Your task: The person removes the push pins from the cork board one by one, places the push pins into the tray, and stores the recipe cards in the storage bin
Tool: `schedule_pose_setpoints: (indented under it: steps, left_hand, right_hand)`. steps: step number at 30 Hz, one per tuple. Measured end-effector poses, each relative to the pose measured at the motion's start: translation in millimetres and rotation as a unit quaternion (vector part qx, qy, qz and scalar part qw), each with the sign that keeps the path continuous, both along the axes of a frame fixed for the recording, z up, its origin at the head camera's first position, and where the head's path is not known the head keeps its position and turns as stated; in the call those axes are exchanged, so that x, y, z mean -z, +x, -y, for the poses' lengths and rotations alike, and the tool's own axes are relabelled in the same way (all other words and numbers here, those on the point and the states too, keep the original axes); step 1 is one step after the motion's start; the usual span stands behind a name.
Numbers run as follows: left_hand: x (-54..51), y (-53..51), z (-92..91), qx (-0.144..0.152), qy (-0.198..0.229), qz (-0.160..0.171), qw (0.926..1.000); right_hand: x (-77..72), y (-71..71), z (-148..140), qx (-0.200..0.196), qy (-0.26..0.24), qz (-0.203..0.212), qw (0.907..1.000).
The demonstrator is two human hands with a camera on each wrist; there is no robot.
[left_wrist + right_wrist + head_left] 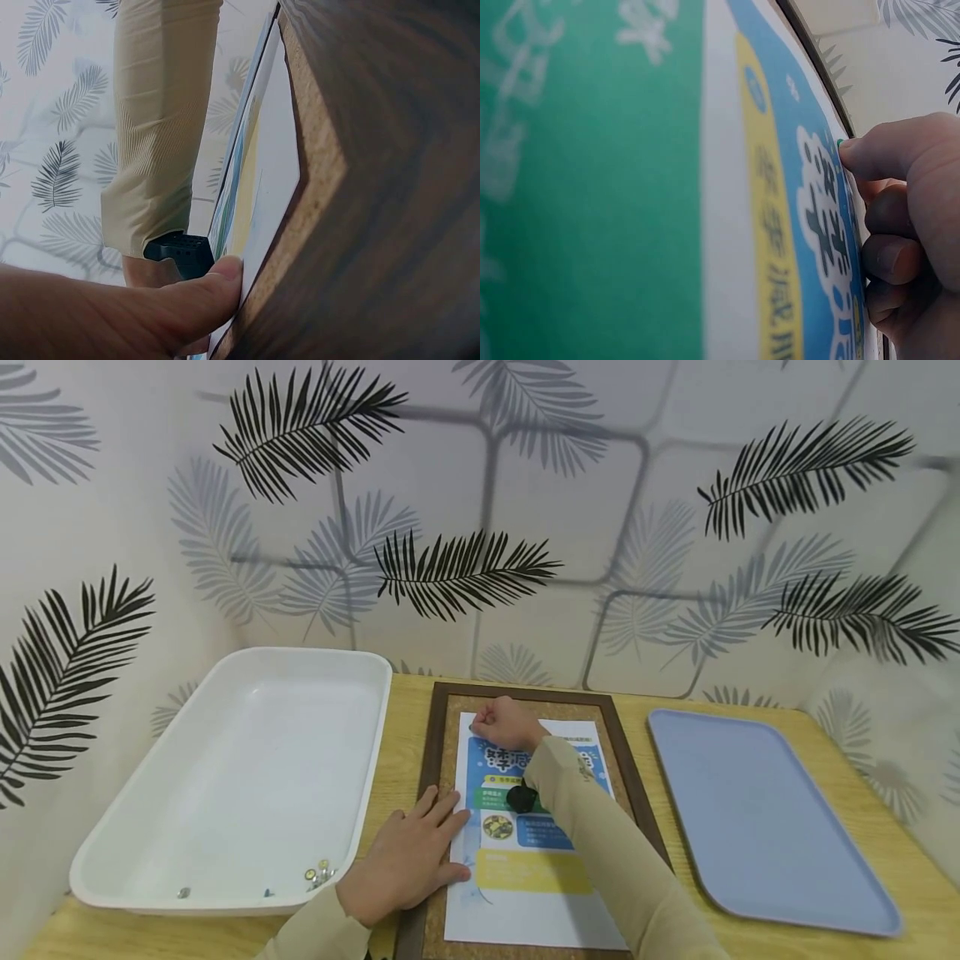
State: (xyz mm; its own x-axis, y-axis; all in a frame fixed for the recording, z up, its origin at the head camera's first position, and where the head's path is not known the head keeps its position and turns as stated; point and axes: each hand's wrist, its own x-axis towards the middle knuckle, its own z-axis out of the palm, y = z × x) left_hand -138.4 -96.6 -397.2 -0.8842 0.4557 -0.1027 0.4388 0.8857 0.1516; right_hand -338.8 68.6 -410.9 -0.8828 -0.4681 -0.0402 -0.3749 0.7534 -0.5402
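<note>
A printed poster (pixel 536 910) in blue, green and yellow lies on a cork board with a dark brown frame (pixel 639 777). At the poster's upper left corner my right hand (pixel 508 725) has its fingers curled. In the right wrist view its thumb and index finger (pixel 881 150) hold a small green thumbtack (pixel 841 142) against the paper; its point is hidden. My left hand (pixel 408 860) rests with spread fingers on the poster's left edge and the frame. Its thumb (pixel 217 289) lies on the paper in the left wrist view.
To the left stands a white tray (pixel 247 777) with several small tacks (pixel 321 873) near its front edge. A light blue tray (pixel 765 818) lies to the right. Behind the wooden table rises a leaf-patterned backdrop (pixel 450 635).
</note>
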Motion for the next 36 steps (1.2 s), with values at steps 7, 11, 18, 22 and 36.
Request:
schedule_pose_setpoints:
  steps: [7, 11, 18, 22, 36]
  left_hand:
    - [-1.4, -0.2, -1.3, -0.005, 0.001, -0.003, 1.0]
    - [-1.5, -0.4, -1.0, -0.005, -0.002, -0.003, 1.0]
    - [-0.1, -1.1, -1.0, -0.002, 0.003, -0.006, 1.0]
    - [0.4, -1.1, -0.9, 0.001, -0.001, -0.014, 0.9999]
    - [-1.4, 0.0, -1.5, -0.001, 0.005, -0.012, 0.9999]
  right_hand:
    - [-1.4, 1.0, 0.4, 0.004, 0.007, 0.007, 0.9999]
    - [-2.0, 1.6, 1.6, 0.009, 0.009, 0.01, 0.9999]
    - [-0.9, 1.7, 1.6, 0.02, 0.008, 0.02, 0.9996]
    - [-1.6, 2.0, 1.3, 0.021, 0.003, 0.025, 0.9995]
    - [0.5, -0.5, 0.3, 0.011, 0.004, 0.011, 0.9999]
